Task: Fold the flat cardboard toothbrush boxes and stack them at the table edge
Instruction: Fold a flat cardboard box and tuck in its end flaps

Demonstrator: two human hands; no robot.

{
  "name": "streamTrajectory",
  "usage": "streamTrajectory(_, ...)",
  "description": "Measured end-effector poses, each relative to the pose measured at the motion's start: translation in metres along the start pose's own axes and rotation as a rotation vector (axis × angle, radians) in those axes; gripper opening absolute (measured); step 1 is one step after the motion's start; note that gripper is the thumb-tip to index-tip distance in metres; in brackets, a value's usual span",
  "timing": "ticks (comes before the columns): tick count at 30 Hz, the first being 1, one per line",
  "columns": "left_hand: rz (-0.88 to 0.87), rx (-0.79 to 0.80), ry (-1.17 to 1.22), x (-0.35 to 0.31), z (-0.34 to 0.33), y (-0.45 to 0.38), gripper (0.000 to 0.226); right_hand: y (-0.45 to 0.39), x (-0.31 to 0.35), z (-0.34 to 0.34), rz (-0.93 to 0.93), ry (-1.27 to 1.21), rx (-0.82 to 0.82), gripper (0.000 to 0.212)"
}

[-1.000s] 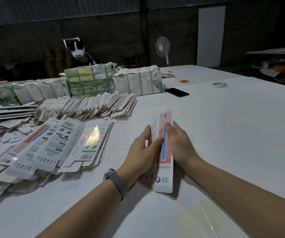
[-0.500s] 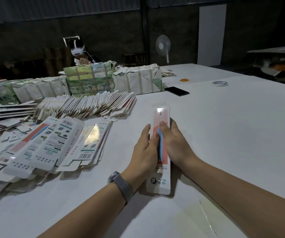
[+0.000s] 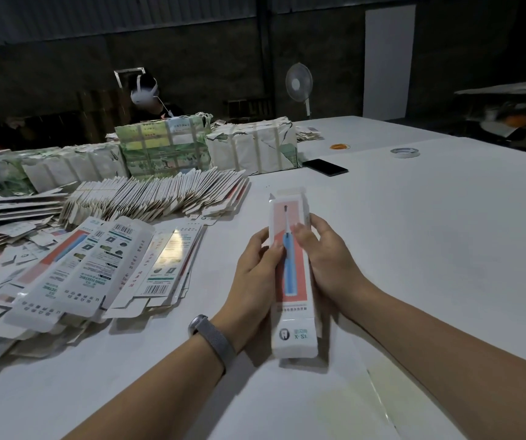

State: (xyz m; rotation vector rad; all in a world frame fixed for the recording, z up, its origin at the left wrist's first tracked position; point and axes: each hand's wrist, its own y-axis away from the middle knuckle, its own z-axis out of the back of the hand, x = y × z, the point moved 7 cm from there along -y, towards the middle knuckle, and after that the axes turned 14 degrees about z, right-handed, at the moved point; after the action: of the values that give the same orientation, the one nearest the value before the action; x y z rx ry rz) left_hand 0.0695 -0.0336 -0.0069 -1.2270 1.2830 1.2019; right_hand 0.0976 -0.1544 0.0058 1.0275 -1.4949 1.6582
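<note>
A long white toothbrush box (image 3: 293, 312) with a pink panel and a blue toothbrush picture is held above the white table (image 3: 429, 249), its length running away from me. My left hand (image 3: 255, 274) grips its left side, thumb on the front. My right hand (image 3: 325, 258) grips the right side, thumb over the printed face. To the left lies a loose heap of flat unfolded boxes (image 3: 80, 274). Behind that heap, a row of folded boxes (image 3: 160, 198) leans in a fanned stack.
Wrapped bundles of carton stock (image 3: 252, 147) line the far left of the table. A black phone (image 3: 329, 167), a tape roll (image 3: 405, 152) and an orange ring (image 3: 340, 146) lie beyond. A person with a headset (image 3: 145, 93) sits behind the bundles. A fan (image 3: 299, 84) stands at the back.
The box was pressed flat on the table under both hands; now it is lifted, turned face-up and gripped at both sides, looking opened into a tube.
</note>
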Motion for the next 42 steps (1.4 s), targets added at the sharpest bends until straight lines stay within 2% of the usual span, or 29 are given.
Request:
streamTrajectory(5,-0.01,-0.035,0.063,0.0,0.012,-0.004,0.026,0.007,0.002,-0.012,0.002,-0.045,0.145,0.03)
streamTrajectory(9,0.003,-0.039,0.099,0.003,0.015,-0.008,0.043,0.01,0.002,-0.018,-0.011,-0.077,0.21,0.023)
streamTrajectory(16,-0.015,-0.041,0.134,0.001,0.016,-0.009,0.035,0.011,0.007,-0.02,0.003,-0.087,0.252,0.018)
streamTrajectory(21,-0.055,-0.077,0.11,-0.003,0.018,-0.007,0.022,0.013,0.007,-0.02,0.01,-0.125,0.25,0.019)
streamTrajectory(29,-0.041,-0.072,0.035,-0.007,0.016,-0.007,0.031,0.009,-0.001,-0.011,-0.029,-0.138,0.105,0.042)
streamTrajectory(33,-0.027,-0.049,0.04,-0.006,0.014,-0.007,0.016,0.007,0.002,-0.01,-0.006,-0.152,0.089,0.029)
streamTrajectory(38,-0.017,-0.022,0.025,-0.006,0.015,-0.008,0.03,0.009,0.005,-0.01,-0.041,-0.178,0.09,0.019)
streamTrajectory(42,-0.017,0.009,-0.029,-0.006,0.012,-0.005,0.028,0.006,0.002,-0.006,-0.064,-0.177,0.041,0.005)
